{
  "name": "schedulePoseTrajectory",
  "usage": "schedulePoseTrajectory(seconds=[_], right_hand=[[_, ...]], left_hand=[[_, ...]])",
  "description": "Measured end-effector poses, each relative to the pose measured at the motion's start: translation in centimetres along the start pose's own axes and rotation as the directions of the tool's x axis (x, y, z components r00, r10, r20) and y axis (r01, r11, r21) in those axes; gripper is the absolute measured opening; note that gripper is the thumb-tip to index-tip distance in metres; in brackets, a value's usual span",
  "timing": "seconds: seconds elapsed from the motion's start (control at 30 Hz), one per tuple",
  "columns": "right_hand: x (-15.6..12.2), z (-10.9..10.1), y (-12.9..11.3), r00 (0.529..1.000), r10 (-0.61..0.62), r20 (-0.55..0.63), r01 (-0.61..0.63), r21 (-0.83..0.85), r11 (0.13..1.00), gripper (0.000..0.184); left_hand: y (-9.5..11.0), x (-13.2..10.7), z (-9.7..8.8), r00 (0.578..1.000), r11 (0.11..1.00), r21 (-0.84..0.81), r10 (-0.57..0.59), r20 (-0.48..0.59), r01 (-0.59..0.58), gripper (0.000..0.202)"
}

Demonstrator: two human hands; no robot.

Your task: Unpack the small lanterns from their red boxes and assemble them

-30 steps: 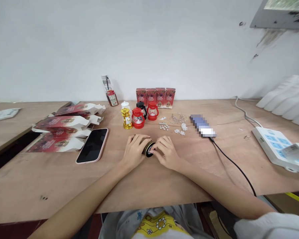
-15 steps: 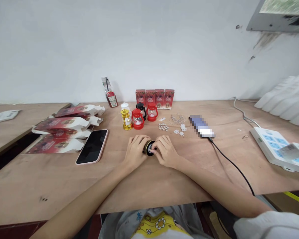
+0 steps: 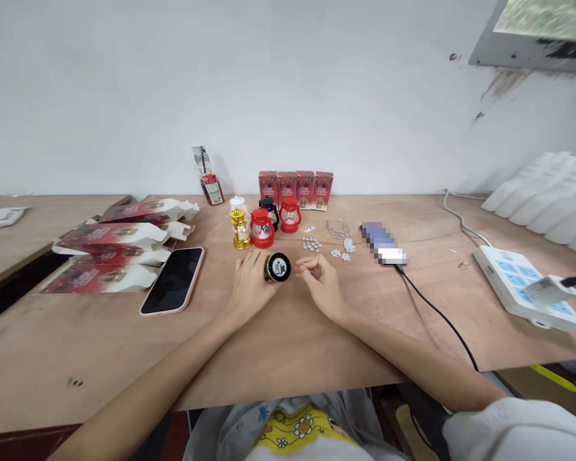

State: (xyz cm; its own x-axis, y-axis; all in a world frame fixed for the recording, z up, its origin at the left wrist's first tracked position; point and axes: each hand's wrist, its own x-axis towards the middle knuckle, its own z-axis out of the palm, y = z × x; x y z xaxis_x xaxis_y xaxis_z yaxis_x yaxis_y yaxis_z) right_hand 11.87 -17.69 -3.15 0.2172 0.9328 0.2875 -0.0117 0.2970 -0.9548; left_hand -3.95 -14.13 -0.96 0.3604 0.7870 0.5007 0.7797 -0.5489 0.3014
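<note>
Looks like the right hand [image 3: 322, 280] just came off the black-and-gold piece [image 3: 279, 266] to its 3 o'clock, half curled (can't tell if it's pinching anything), so work on the round end seems paused while the left hand [image 3: 250, 276] keeps it gripped from 9 o'clock.

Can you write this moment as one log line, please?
left hand: holds black gold-rimmed round piece | right hand: beside it, apart | nearby: small round silvery discs, shiny gold lantern
</note>
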Motion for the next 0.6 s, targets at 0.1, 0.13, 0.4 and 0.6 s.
schedulePoseTrajectory(seconds=[0.1,0.13,0.4,0.6], right_hand=[[0.3,0.1,-0.7,0.886,0.453,0.101,-0.464,0.225,0.857,0.010],[0.4,0.1,-1.0,0.806,0.569,0.161,-0.591,0.267,0.761,0.009],[0.9,0.0,-2.0,0.578,0.764,0.285,-0.801,0.379,0.464,0.024],[0.9,0.1,-1.1,0.664,0.714,0.224,-0.742,0.315,0.591,0.020]], left_hand=[[0.0,0.9,0.0,1.000,0.994,0.106,0.022,0.002,-0.022,0.022],[0.1,1.3,0.0,0.998,0.986,0.159,0.058,0.009,-0.058,0.022],[2.0,3.3,1.3,0.763,0.597,0.564,0.640,0.093,-0.570,0.016],[3.1,3.8,1.3,0.588,0.392,0.594,0.790,0.175,-0.703,0.018]])
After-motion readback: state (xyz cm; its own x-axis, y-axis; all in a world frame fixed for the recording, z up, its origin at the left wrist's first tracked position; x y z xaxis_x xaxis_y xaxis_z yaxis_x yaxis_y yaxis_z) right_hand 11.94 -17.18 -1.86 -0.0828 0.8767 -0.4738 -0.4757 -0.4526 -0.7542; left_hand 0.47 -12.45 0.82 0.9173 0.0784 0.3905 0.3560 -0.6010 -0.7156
